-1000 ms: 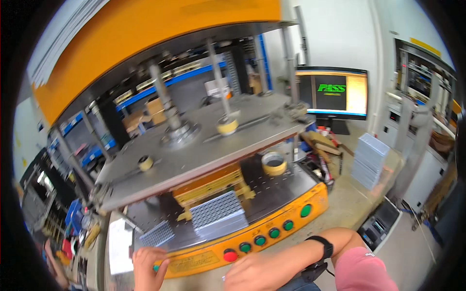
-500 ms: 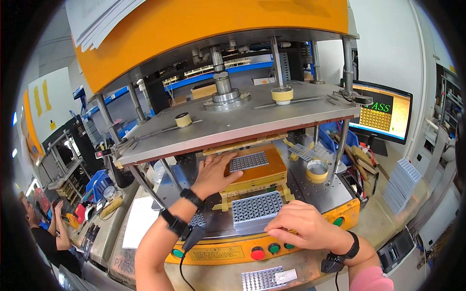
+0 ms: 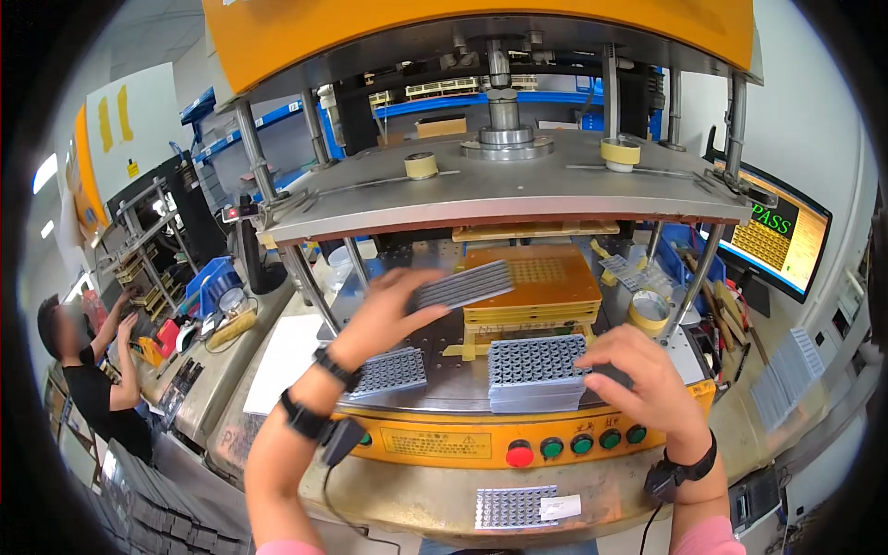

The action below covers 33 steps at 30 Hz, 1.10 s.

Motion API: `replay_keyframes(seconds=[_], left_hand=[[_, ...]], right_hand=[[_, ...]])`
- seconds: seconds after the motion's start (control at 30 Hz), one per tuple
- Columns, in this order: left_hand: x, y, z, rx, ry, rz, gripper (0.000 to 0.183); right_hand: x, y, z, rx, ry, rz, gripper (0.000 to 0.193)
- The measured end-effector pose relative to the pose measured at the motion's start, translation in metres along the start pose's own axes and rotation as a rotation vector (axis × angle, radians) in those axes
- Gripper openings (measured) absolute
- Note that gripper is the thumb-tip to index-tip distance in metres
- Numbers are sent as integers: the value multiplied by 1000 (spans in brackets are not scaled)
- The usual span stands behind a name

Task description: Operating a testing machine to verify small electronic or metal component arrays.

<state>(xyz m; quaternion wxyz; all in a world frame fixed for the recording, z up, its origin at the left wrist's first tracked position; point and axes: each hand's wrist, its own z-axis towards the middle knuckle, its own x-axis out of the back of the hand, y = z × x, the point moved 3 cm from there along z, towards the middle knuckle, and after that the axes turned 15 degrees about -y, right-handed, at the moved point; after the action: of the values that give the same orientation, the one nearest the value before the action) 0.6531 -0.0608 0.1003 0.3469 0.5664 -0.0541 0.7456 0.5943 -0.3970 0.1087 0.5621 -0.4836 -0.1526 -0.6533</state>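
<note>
My left hand [image 3: 393, 310] grips a thin grey perforated panel [image 3: 467, 284] by its left end, tilted above the left part of the brown fixture block [image 3: 546, 268]. That block sits on the press bed, under the raised metal plate [image 3: 518, 190]. In front of it stands a stack of grey perforated panels [image 3: 536, 375]. My right hand [image 3: 643, 375] is at the stack's right edge, thumb and forefinger closed on the top panel's corner. A second pile of such panels [image 3: 388, 373] lies below my left hand, partly hidden by the wrist.
One labelled panel [image 3: 516, 508] lies on the bench's front edge. Red and green buttons [image 3: 520, 453] line the press front. A tape roll [image 3: 648, 313] and more panels [image 3: 788, 379] are on the right, near a monitor [image 3: 772, 227]. Another person [image 3: 106, 379] works far left.
My left hand has lifted the panel off the brown block and tilted it. My right hand has moved onto the stack's right edge. The whole view has shifted.
</note>
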Motion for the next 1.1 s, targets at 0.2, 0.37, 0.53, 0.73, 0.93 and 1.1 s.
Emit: replay_keyframes(seconds=[0.2,0.37,0.53,0.73,0.93,1.1], left_hand=[[1,-28,-148,276,-202,257,46],[-17,19,-170,240,-72,332,44],[-91,91,-220,164,46,63,20],[-124,95,-229,219,159,-123,20],[-125,98,-229,211,144,-90,22],[-123,101,-227,201,142,-79,23]], right_hand=[[-9,22,25,13,-325,-192,59],[-10,27,28,-47,-462,-302,57],[5,39,45,20,-375,-190,50],[-5,117,93,-118,-316,-367,41],[-27,156,101,-77,-272,-342,38],[-29,153,106,-90,-285,-365,37]])
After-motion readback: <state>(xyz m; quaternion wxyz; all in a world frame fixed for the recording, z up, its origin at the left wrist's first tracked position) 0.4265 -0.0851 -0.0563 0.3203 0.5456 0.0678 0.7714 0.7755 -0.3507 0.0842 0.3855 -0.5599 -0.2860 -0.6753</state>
